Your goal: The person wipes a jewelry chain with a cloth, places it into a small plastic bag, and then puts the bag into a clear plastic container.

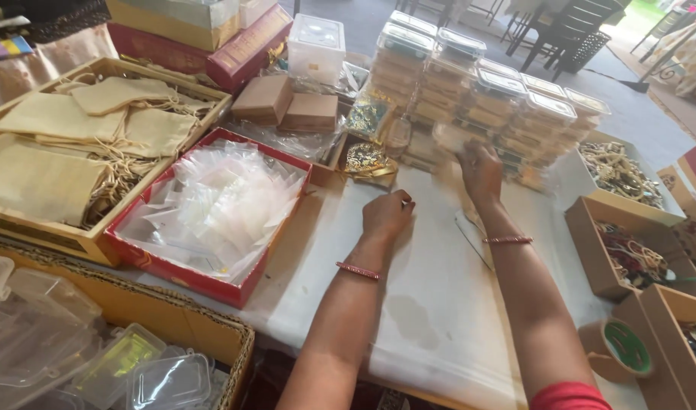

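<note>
My left hand [386,214] rests on the white table cover [431,304] with its fingers curled in; nothing shows in it. My right hand [481,171] reaches forward to the stacks of clear lidded boxes [484,99] at the back and is blurred against them; whether it grips one I cannot tell. Both wrists wear thin red bangles. Just ahead of the left hand lie gold ornaments in clear packets [367,159].
A red tray of small clear plastic bags [211,209] lies at left, beside a wooden tray of beige drawstring pouches [67,144]. Cardboard boxes of beads [629,254] stand at right, with a tape roll [617,351]. Empty clear cases [82,357] fill a carton at front left.
</note>
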